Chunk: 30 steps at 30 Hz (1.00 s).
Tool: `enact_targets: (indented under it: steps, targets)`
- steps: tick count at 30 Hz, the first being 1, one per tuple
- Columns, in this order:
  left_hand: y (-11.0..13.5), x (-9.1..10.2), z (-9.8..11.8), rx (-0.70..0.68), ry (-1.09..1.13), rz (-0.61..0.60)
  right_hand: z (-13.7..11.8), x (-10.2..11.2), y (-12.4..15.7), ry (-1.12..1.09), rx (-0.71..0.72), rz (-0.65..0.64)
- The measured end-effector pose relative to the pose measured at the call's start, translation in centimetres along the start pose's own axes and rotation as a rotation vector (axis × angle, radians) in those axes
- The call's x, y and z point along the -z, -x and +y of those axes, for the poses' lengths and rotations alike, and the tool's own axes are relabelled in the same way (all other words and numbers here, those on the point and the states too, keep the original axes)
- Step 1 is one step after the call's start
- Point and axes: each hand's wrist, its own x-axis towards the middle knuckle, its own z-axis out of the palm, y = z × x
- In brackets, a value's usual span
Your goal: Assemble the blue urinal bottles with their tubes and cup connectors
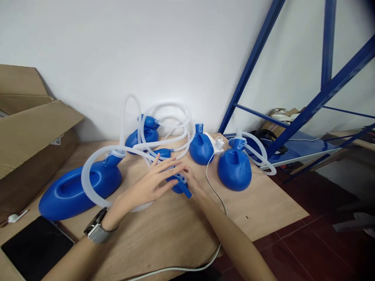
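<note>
My left hand [159, 181], with a watch [99, 226] on its wrist, reaches over a small blue plastic piece [184, 189] with a clear fitting. Its fingers are stretched out and spread, and I cannot tell whether they touch the piece. From the right, my right hand [191, 178] has its fingers closed on that piece, partly hidden behind the left hand. Just behind both hands lies a blue bulb [162, 152] joined to a translucent hose [178, 150]. A blue jug [84, 185] with a ribbed clear hose [86, 177] lies to the left.
Blue jugs stand at the back [149, 136], behind my right hand [201, 150] and to the right [234, 169]. A white power strip [217, 145] has a cable [218, 195] crossing the table. A cardboard box [38, 156], a tablet [38, 248] and a blue shelf frame [310, 101] flank the table.
</note>
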Motion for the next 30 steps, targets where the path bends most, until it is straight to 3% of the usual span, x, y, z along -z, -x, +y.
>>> enact_targets:
  steps: [4,11,18,23,30]
  targets:
    - [-0.4,0.5,0.5,-0.043,0.014,0.001,0.3,-0.1,0.1,-0.042,-0.03,0.029]
    - [-1.1,-0.1,1.3,0.04,0.099,-0.026,0.5,-0.5,0.3,-0.057,-0.021,0.069]
    - [-0.8,-0.3,1.1,-0.163,-0.081,0.094,-0.1,-0.8,0.3,-0.09,-0.014,0.037]
    - [-0.7,0.5,1.3,-0.154,-0.169,0.118,-0.4,-0.7,0.0,-0.113,-0.022,0.078]
    - [-0.3,-0.7,0.9,-0.246,-0.297,0.259,-0.4,-0.4,-0.1,-0.122,-0.009,0.088]
